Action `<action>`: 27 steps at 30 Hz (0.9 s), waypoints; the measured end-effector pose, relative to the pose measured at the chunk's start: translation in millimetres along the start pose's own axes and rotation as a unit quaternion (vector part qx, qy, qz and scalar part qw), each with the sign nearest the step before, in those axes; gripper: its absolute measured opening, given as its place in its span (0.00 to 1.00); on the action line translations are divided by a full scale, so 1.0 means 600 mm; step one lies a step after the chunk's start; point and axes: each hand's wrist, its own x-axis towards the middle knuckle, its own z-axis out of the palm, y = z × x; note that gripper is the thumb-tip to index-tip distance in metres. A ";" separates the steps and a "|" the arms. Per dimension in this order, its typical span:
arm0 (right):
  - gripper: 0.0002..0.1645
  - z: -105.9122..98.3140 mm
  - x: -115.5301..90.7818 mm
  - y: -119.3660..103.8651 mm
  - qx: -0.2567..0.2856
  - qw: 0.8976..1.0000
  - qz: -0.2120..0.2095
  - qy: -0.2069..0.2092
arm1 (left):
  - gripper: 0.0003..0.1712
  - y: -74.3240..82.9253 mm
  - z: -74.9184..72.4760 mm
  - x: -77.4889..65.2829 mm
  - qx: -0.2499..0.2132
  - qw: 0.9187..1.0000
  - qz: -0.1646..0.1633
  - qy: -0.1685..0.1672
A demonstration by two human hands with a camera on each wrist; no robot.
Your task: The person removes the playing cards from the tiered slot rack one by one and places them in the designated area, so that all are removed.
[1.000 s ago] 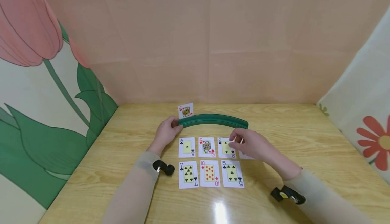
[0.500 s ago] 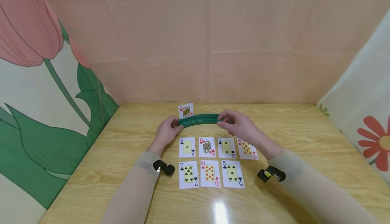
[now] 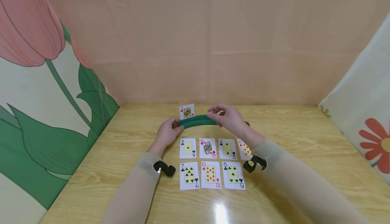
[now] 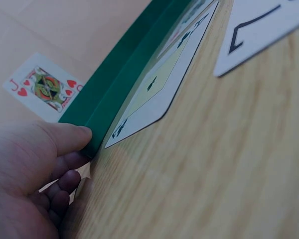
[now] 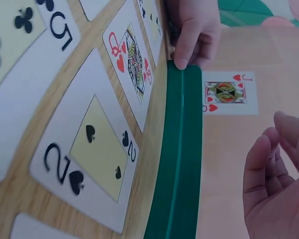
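Note:
My left hand [image 3: 167, 131] pinches the left end of a curved green card holder [image 3: 198, 120], thumb in front. A jack of hearts [image 3: 187, 111] stands upright in the holder's slot, right by that hand. Over the holder's right half hovers my right hand [image 3: 230, 119], its fingers loosely bent. In the right wrist view nothing shows between those fingers [image 5: 259, 154], and they are apart from the holder. Nearer me lie an ace of clubs [image 3: 188, 148], a queen of hearts [image 3: 208, 148], a two of spades [image 3: 227, 149] and an eight of diamonds [image 3: 245, 150], partly hidden by the right arm.
A closer row on the wooden table [image 3: 137, 183] has a seven of clubs [image 3: 189, 176], a ten of diamonds [image 3: 211, 175] and a five of clubs [image 3: 234, 175], all face up. A plain pink cloth [image 3: 207, 47] hangs behind the table, flowered cloths at both sides.
My right hand has moved left and away from me, from above the eight of diamonds to over the holder. The left hand keeps its grip, and the cards lie as before.

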 end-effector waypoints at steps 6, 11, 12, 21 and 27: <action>0.15 0.018 0.020 -0.008 0.009 1.000 -0.015 0.003 | 0.15 0.000 -0.005 -0.006 -0.001 1.000 -0.001 0.005; 0.16 0.037 0.037 -0.015 0.021 1.000 -0.018 0.003 | 0.16 -0.004 -0.011 -0.011 0.000 1.000 -0.008 0.009; 0.16 0.041 0.041 -0.016 0.022 1.000 -0.019 0.004 | 0.16 -0.005 -0.012 -0.012 0.000 1.000 -0.009 0.011; 0.21 0.064 0.067 -0.028 0.047 0.999 -0.017 -0.009 | 0.16 -0.008 -0.015 -0.014 0.001 1.000 -0.010 0.014; 0.23 0.067 0.077 -0.031 0.053 0.998 -0.009 -0.015 | 0.17 -0.005 -0.012 -0.016 0.002 1.000 -0.008 0.009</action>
